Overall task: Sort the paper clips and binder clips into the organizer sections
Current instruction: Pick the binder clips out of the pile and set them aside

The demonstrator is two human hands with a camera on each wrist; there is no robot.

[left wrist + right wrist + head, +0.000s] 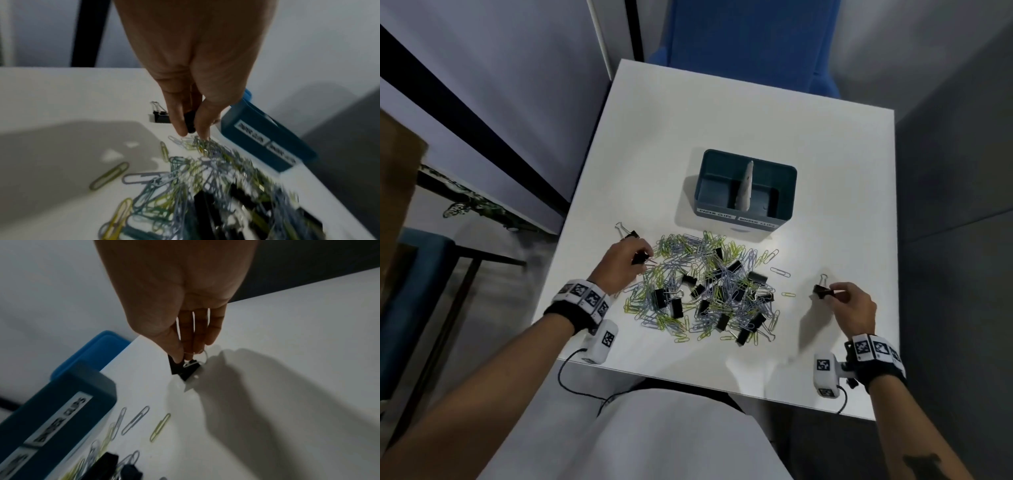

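Observation:
A teal two-section organizer (746, 219) stands on the white table (825, 154), with front labels for paper clips on the left and binder clips on the right. A heap of coloured paper clips and black binder clips (709, 287) lies in front of it. At the heap's left edge my left hand (628, 260) pinches a black binder clip (190, 121) between thumb and fingers. To the right of the heap my right hand (854, 301) pinches another black binder clip (823, 291) (185, 369) just above the table.
One loose binder clip (627, 233) (159, 116) lies beyond my left hand. Stray paper clips (780, 272) lie between the heap and my right hand. A blue chair (750, 41) stands past the far table edge. A grey divider (744, 186) splits the organizer.

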